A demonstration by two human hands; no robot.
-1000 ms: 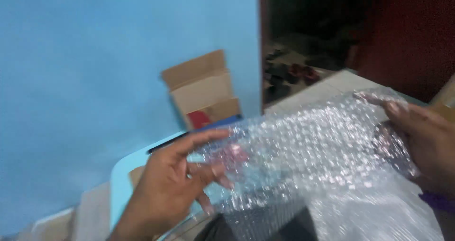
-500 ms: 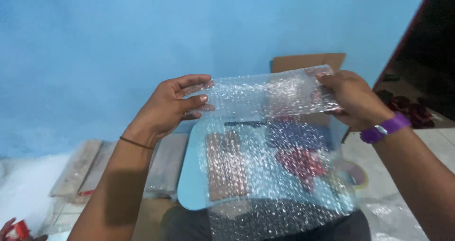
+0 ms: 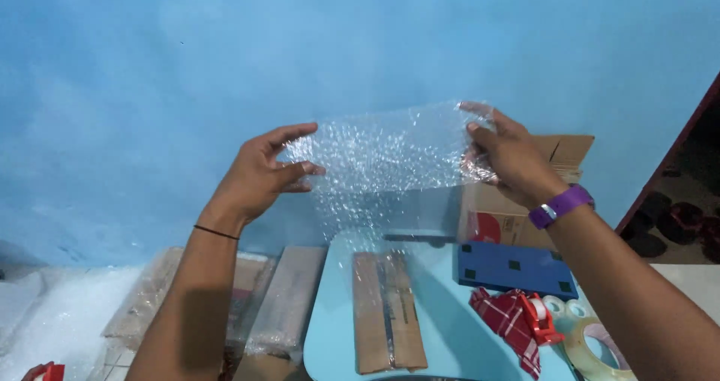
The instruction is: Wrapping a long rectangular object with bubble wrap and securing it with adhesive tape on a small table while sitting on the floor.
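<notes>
Taped flat parcel (image 3: 386, 310) on table (brown); open carton (image 3: 525, 193) behind.

A plain blue wall (image 3: 225, 66) fills the far side of the scene, evenly lit, its paint faintly mottled. At the far right stands a dark red door frame (image 3: 675, 156), and the space beyond it is dim. A light blue table (image 3: 442, 336) with rounded corners sits near, at centre. Left of it, wrapped packages (image 3: 285, 306) lie on the floor.

Even bluish light, slight blur.
</notes>
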